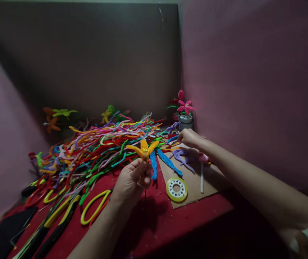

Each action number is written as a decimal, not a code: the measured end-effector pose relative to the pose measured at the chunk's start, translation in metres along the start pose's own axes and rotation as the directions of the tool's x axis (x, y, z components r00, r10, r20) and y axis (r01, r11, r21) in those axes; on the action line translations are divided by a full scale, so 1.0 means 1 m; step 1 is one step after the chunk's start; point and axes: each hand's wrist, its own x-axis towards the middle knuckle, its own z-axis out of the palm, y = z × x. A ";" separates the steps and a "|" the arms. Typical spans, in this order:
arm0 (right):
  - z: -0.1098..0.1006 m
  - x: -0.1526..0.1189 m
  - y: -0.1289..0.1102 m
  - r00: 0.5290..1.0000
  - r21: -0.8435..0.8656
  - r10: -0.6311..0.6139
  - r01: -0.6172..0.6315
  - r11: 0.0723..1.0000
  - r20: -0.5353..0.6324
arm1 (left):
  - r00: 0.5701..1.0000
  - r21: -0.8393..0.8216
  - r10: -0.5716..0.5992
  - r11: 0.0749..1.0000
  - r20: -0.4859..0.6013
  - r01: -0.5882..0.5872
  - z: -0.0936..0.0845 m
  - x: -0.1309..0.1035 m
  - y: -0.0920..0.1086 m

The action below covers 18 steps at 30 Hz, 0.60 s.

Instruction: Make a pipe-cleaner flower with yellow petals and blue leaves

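Observation:
My left hand [132, 178] is closed around the stem of a yellow-orange pipe-cleaner flower [144, 145], held upright above the red table. Its petals spread out, with small yellow bits at the centre. Farther back on the right, my right hand [189, 137] has its fingers bent down together over the far part of a cardboard sheet [197, 196]. A blue petal [172, 139] and orange pieces [175, 148] lie by those fingertips; what they pinch, if anything, is hidden. Two long blue petals [169, 162] and purple petals [182, 158] lie nearer me.
A heap of coloured pipe cleaners [102, 144] covers the table's back and left. A yellow tape roll [177, 189] and a pink tool with a whitish stick [202, 178] rest on the cardboard. Pliers [62, 219] and scissors [96, 207] lie left. A pink flower [185, 107] stands in a pot.

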 end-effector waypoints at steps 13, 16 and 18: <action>-0.003 0.009 0.011 0.991 0.165 -0.049 0.028 0.986 0.125 | 0.999 0.024 -0.030 0.999 0.024 0.029 -0.003 0.002 -0.003; -0.012 0.006 0.015 0.991 0.353 -0.052 0.005 0.936 0.124 | 1.000 0.021 -0.025 0.999 0.014 0.025 -0.003 0.003 -0.003; -0.015 0.001 0.015 0.991 0.469 -0.061 0.000 0.883 0.116 | 1.000 0.022 -0.026 0.999 0.009 0.026 -0.004 0.004 -0.004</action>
